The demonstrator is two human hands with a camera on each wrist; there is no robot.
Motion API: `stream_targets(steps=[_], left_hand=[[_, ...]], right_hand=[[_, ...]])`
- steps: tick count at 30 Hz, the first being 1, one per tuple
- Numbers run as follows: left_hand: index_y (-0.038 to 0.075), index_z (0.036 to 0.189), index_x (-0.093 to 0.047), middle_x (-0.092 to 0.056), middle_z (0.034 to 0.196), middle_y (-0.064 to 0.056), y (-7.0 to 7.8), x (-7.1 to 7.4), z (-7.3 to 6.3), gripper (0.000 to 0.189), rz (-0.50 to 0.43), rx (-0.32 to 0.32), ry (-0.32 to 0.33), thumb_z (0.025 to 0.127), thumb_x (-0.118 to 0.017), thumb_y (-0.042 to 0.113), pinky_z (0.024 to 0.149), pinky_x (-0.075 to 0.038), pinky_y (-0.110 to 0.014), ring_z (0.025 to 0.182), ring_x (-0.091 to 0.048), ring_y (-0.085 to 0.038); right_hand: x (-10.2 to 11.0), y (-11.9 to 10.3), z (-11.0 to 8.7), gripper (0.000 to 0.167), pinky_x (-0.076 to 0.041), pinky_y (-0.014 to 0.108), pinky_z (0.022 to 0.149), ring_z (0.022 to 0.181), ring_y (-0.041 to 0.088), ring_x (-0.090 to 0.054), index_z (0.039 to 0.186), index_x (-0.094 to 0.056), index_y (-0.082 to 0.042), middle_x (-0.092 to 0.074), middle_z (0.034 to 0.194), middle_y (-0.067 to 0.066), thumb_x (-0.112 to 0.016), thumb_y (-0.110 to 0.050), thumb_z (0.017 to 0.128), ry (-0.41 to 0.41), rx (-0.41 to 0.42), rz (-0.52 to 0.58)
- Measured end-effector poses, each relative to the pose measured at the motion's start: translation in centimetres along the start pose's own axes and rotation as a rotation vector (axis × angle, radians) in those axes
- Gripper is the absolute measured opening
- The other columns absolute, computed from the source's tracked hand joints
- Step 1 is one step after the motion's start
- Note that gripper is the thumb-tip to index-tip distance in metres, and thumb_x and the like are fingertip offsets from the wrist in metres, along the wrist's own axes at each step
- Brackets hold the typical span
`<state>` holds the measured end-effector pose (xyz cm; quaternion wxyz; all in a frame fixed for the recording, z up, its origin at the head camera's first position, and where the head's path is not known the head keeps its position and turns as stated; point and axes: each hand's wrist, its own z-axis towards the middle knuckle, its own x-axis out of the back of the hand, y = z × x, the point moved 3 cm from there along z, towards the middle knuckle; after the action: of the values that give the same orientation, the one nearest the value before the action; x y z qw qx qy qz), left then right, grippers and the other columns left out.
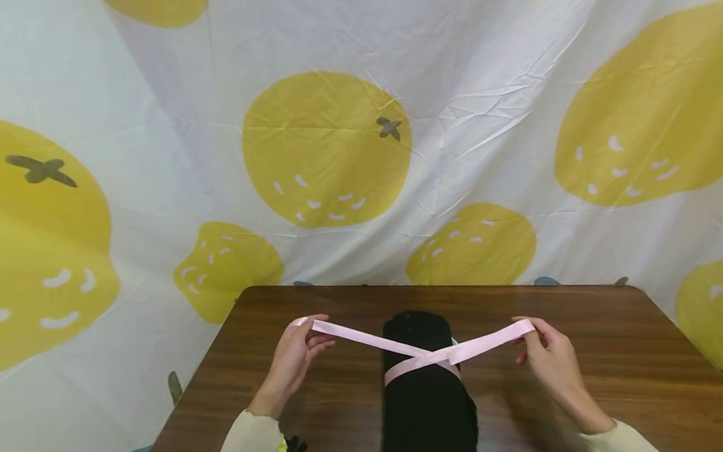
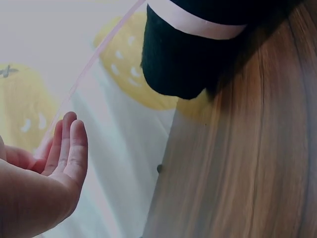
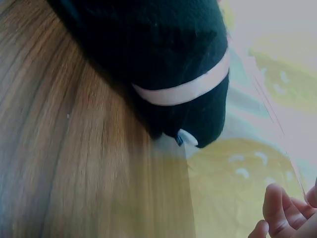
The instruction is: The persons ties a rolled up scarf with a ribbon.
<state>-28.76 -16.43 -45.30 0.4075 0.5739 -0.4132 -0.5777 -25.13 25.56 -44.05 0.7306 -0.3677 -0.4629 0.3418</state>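
A glossy pale-pink ribbon [image 1: 488, 344] wraps around a long, soft black fabric bundle [image 1: 426, 414] lying near to far on the dark brown wood-grain bench [image 1: 339, 392], its two lengths crossing over the bundle. The left hand [image 1: 290, 361] has its grip pinching one length out to the left; the right hand [image 1: 553, 358] pinches the other, stretched rightward. A small white tag [image 3: 188, 138] (clearest from the right wrist) pokes out near the bundle's far end.
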Motion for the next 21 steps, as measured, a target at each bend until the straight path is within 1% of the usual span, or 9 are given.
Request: stream_targets(steps=[2,4,6,8,9,11,15,21], left_hand=[[-0.015,0.124,-0.052,-0.067,0.097,-0.011,-0.1,0.3,0.0,0.039,0.002,0.005,0.003,0.109,-0.034,0.017,0.083,-0.057,-0.039,0.086,-0.071,-0.018],[-0.014,0.125,-0.052,-0.067,0.098,-0.012,-0.1,0.6,0.0,0.040,0.008,0.013,0.003,0.109,-0.033,0.017,0.084,-0.057,-0.039,0.086,-0.071,-0.018],[-0.013,0.124,-0.052,-0.068,0.098,-0.012,-0.2,0.9,0.0,0.039,0.007,0.030,0.009,0.109,-0.033,0.017,0.086,-0.057,-0.040,0.087,-0.071,-0.019],[-0.013,0.126,-0.051,-0.068,0.099,-0.013,-0.2,1.2,0.0,0.040,0.006,0.037,0.014,0.109,-0.033,0.018,0.087,-0.056,-0.041,0.087,-0.071,-0.019],[-0.014,0.127,-0.051,-0.069,0.099,-0.013,-0.2,1.3,0.0,0.041,0.005,0.039,0.017,0.109,-0.033,0.018,0.087,-0.056,-0.041,0.087,-0.071,-0.019],[-0.014,0.127,-0.050,-0.069,0.100,-0.013,-0.3,1.6,0.0,0.041,0.005,0.040,0.023,0.109,-0.034,0.019,0.088,-0.056,-0.042,0.088,-0.072,-0.019],[-0.014,0.128,-0.050,-0.069,0.101,-0.013,-0.3,2.1,0.0,0.042,0.025,0.032,0.026,0.109,-0.035,0.020,0.088,-0.056,-0.042,0.088,-0.072,-0.020],[-0.011,0.127,-0.052,-0.069,0.102,-0.013,-0.5,2.8,-0.1,0.040,0.033,0.038,0.044,0.109,-0.034,0.020,0.088,-0.056,-0.043,0.088,-0.072,-0.021]], right_hand=[[0.3,0.3,0.0,0.031,-0.044,0.026,0.049,0.051,0.015,-0.061,0.121,-0.064,-0.001,-0.064,0.066,0.000,-0.046,-0.019,0.105,-0.004,-0.003,-0.007],[0.6,0.7,0.1,0.031,-0.045,0.026,0.050,0.053,0.013,-0.060,0.121,-0.064,0.001,-0.064,0.066,0.001,-0.045,-0.017,0.104,-0.010,-0.011,-0.012],[1.0,1.1,0.1,0.031,-0.047,0.026,0.052,0.056,0.010,-0.058,0.121,-0.065,0.001,-0.066,0.071,0.002,-0.044,-0.015,0.103,-0.011,-0.021,-0.028],[1.2,1.5,0.1,0.033,-0.050,0.026,0.054,0.060,0.007,-0.058,0.121,-0.065,0.002,-0.069,0.079,0.001,-0.043,-0.013,0.103,-0.013,-0.029,-0.033],[1.3,1.7,0.2,0.033,-0.050,0.026,0.055,0.061,0.006,-0.058,0.121,-0.065,0.002,-0.069,0.080,0.001,-0.042,-0.013,0.103,-0.013,-0.034,-0.036],[1.5,2.1,0.2,0.033,-0.052,0.026,0.055,0.060,0.007,-0.059,0.122,-0.064,0.004,-0.068,0.077,0.002,-0.043,-0.014,0.103,-0.017,-0.042,-0.031],[1.9,2.7,0.4,0.035,-0.051,0.027,0.054,0.055,0.012,-0.061,0.122,-0.062,0.007,-0.064,0.065,0.002,-0.043,-0.017,0.105,-0.019,-0.061,-0.008],[2.8,3.7,0.5,0.037,-0.051,0.026,0.056,0.056,0.011,-0.062,0.122,-0.060,0.009,-0.063,0.062,-0.001,-0.041,-0.018,0.104,-0.007,-0.114,-0.003]])
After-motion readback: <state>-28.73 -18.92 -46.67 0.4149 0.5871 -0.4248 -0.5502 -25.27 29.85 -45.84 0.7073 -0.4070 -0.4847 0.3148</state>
